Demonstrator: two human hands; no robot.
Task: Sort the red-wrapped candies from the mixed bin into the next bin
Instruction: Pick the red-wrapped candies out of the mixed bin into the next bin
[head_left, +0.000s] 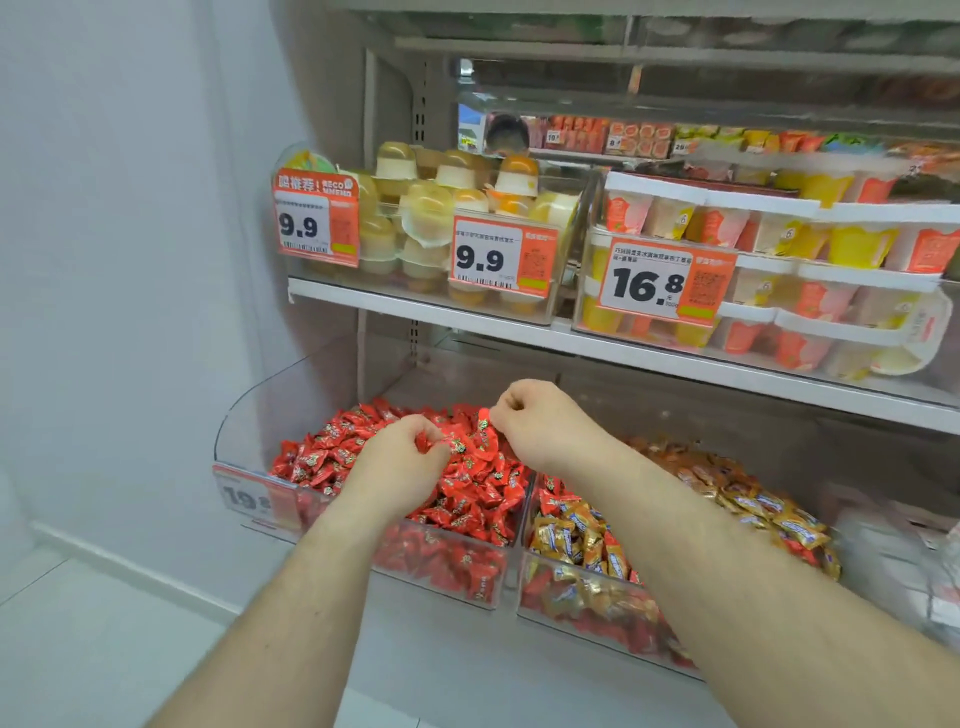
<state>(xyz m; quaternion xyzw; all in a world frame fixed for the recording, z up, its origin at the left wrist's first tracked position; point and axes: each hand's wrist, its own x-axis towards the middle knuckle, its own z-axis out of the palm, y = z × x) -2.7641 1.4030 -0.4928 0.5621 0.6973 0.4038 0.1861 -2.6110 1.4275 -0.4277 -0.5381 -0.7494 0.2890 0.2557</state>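
The left hand's (400, 457) fingers curl into the red pile, seemingly pinching a red candy (457, 444); the grip is partly hidden. The right hand's (540, 421) fingers are bunched tight above the same red bin (358, 530), and whether they hold a candy cannot be told. This looks like the drop-off step. Next, the hands would release, then cross right of the red bin to the mixed bin (571, 613). Both forearms stretch forward, wrists bent down.
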